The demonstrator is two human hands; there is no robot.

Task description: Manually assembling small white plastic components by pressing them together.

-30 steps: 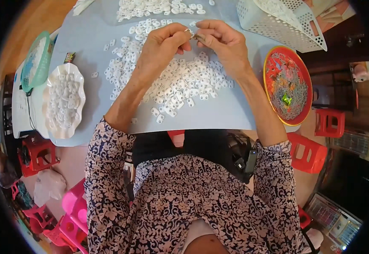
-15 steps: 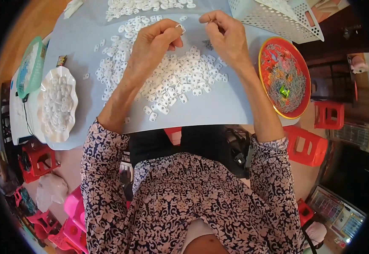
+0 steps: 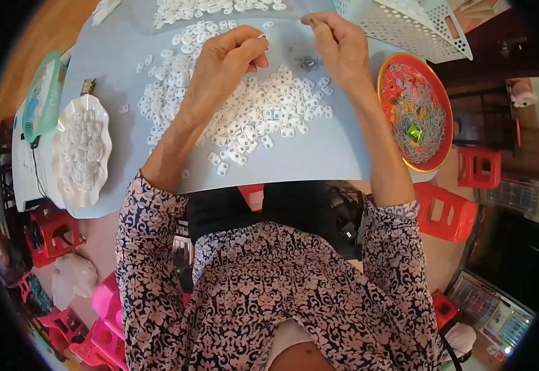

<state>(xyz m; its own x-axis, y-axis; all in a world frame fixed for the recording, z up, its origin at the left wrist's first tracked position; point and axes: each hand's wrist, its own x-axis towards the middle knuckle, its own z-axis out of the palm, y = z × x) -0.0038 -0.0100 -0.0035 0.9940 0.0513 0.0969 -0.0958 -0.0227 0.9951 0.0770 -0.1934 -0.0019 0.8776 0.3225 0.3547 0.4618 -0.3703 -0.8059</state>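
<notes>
My left hand (image 3: 232, 54) is closed, its thumb and forefinger pinching a small white plastic piece (image 3: 263, 37) above the table. To its right, my right hand (image 3: 342, 48) is also closed in a pinch; whatever sits at its fingertips is too small to make out. A little heap of grey screw-like pieces (image 3: 308, 63) lies on the table between the hands. Under and around my left wrist spreads a wide pile of small white plastic pieces (image 3: 263, 105), each with holes.
A scalloped white dish (image 3: 107, 159) of white pieces stands left, by a green basket (image 3: 56, 102). On the right are a red tray (image 3: 447, 117) of grey screw-like pieces and a perforated white basket (image 3: 399, 34). Red stools (image 3: 446, 212) stand beside the grey table (image 3: 306, 164).
My right hand has shifted slightly up and to the right, away from the left hand, uncovering more of the grey heap. The left hand stays nearly in place, still pinching the white piece.
</notes>
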